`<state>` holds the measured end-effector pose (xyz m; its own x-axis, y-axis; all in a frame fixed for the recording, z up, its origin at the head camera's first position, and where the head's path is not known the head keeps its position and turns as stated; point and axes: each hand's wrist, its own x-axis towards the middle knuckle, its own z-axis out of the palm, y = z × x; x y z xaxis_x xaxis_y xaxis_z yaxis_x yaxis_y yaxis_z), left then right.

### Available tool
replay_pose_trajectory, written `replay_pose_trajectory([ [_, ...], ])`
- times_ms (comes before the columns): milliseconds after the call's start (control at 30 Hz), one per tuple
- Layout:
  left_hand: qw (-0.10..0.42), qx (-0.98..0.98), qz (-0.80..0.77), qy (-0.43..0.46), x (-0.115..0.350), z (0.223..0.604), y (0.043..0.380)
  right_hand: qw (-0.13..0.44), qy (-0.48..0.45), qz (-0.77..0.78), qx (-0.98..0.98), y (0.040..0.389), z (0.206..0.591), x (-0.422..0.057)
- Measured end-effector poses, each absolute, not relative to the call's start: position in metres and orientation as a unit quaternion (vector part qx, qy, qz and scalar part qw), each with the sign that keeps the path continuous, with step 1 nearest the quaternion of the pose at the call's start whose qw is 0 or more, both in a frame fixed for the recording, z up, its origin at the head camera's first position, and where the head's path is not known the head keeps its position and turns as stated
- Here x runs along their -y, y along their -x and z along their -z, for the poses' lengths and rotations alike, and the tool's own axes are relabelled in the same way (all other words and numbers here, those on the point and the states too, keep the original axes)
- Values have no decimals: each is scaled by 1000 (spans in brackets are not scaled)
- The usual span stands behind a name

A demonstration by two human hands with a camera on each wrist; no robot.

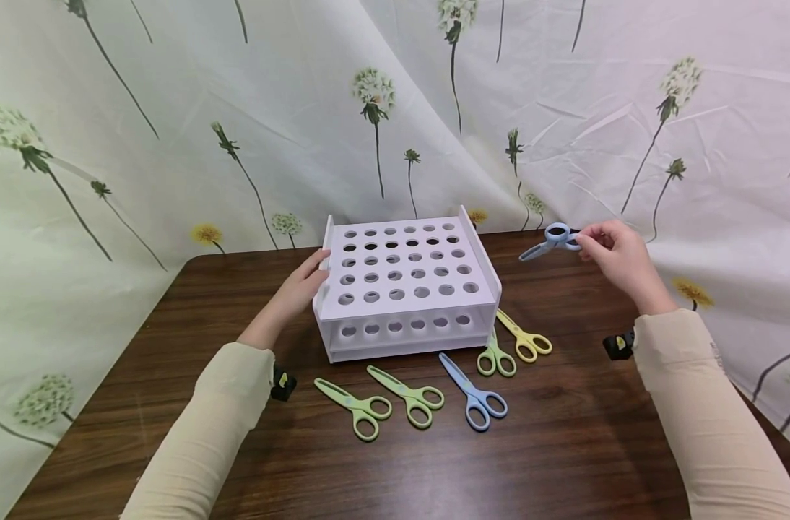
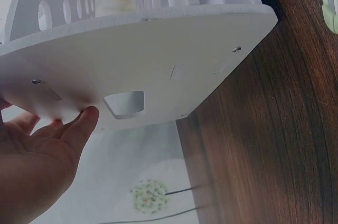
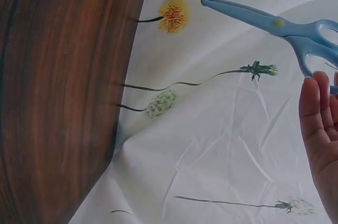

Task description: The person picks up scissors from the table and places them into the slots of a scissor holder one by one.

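My right hand (image 1: 619,261) pinches a handle loop of light blue scissors (image 1: 551,242) above the table's back right; their blades point left and slightly down. In the right wrist view, my fingers (image 3: 321,97) meet the loop of the blue scissors (image 3: 253,20), whose blades look together. At the left of a white rack (image 1: 401,271) with rows of round holes, my left hand (image 1: 302,285) touches the side panel. The left wrist view shows my fingertips (image 2: 88,115) against that white panel (image 2: 158,65), beside a cut-out; some fingers are partly hidden.
Before the rack lie two green scissors (image 1: 354,404) (image 1: 408,393) and blue scissors (image 1: 473,393). At its right front corner are another green pair (image 1: 495,357) and yellow scissors (image 1: 526,338), both partly hidden. A flower-printed cloth (image 1: 291,108) hangs behind the dark wooden table (image 1: 382,477).
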<state>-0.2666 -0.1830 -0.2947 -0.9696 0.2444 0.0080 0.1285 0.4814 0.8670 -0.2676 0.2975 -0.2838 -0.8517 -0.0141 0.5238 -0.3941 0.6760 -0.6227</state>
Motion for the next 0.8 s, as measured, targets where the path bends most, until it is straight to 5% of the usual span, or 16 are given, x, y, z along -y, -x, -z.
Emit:
replay_pose_trajectory([
  [800,48,-863,-489,-113,194,320,291,263,-136,-438,849,267,258,-281],
])
